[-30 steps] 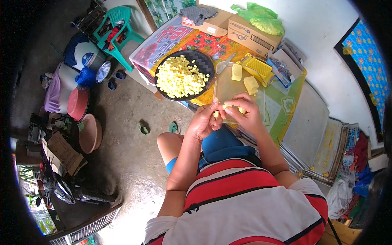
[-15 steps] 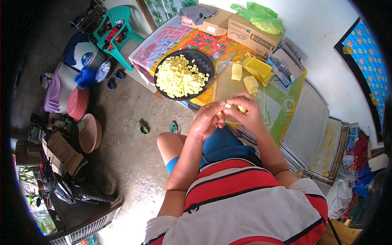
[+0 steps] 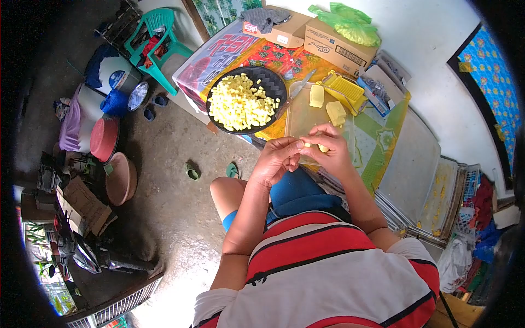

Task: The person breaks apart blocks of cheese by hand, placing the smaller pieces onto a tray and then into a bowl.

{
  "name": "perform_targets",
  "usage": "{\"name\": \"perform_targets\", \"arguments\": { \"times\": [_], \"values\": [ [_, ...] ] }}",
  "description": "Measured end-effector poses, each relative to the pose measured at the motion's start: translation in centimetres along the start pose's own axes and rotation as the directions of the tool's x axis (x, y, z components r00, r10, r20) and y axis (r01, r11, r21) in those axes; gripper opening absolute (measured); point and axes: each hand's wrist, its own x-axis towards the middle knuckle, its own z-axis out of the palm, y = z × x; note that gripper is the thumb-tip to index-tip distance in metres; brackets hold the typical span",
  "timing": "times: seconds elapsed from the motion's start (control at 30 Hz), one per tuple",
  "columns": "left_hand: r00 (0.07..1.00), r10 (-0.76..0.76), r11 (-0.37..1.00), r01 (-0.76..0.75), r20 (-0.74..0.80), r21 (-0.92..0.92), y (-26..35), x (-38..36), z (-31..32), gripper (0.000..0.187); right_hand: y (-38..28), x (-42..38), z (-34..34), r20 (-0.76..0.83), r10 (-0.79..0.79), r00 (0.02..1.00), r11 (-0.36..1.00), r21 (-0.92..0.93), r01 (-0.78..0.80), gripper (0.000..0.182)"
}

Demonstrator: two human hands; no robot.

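Note:
My left hand (image 3: pixel 279 157) and my right hand (image 3: pixel 331 148) meet over the near edge of a translucent cutting board (image 3: pixel 311 121). Between their fingertips is a small pale yellow piece (image 3: pixel 307 145), gripped from both sides. Another yellow piece (image 3: pixel 323 148) sits within my right hand's curled fingers. Two larger yellow blocks, one upright (image 3: pixel 316 95) and one stacked-looking (image 3: pixel 336 113), lie on the board. To the left, a black round tray (image 3: pixel 276 82) bears a heap of yellow cubes (image 3: pixel 240 104). A knife (image 3: pixel 302 85) rests between tray and board.
A yellow slicer-like rack (image 3: pixel 344 92) and a blue box (image 3: pixel 374 97) stand right of the board. Cardboard boxes (image 3: pixel 336 46) line the table's back, with a green bag (image 3: pixel 350 24) on top. A green chair (image 3: pixel 158 44) is at the left.
My fingertips have drawn closer together around the small piece, and less of the yellow shows between them. The board, tray and blocks have not moved.

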Motion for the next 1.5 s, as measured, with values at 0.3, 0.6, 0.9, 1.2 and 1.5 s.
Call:
{"name": "perform_targets", "arguments": {
  "times": [0.3,0.6,0.9,1.2,1.5],
  "values": [
    [1.0,0.015,0.995,-0.014,0.01,-0.101,-0.1,0.1,-0.2,0.028,-0.5,0.3,-0.1,-0.043,-0.004,0.999,0.998,0.06,0.006,0.026],
    [0.999,0.045,0.999,-0.045,0.002,-0.005,-0.8,0.7,-0.8,0.025,0.5,0.3,0.0,-0.037,-0.014,0.999,0.997,0.069,0.016,0.02],
    [1.0,-0.011,0.997,0.01,-0.007,-0.073,-0.6,0.2,-1.0,0.023,0.0,0.2,0.5,-0.019,-0.052,0.998,0.999,-0.014,0.051,0.021],
    [0.999,-0.044,0.996,0.041,-0.031,-0.084,-2.6,1.5,-2.8,0.019,1.0,-0.2,1.1,0.002,0.003,1.0,0.998,-0.07,-0.003,0.034],
    [0.987,0.0,0.991,-0.021,-0.16,-0.13,-2.5,1.5,-3.2,0.015,4.6,-0.6,-1.0,0.334,0.578,0.745,0.113,0.871,-0.478,0.042]
  ]
}}
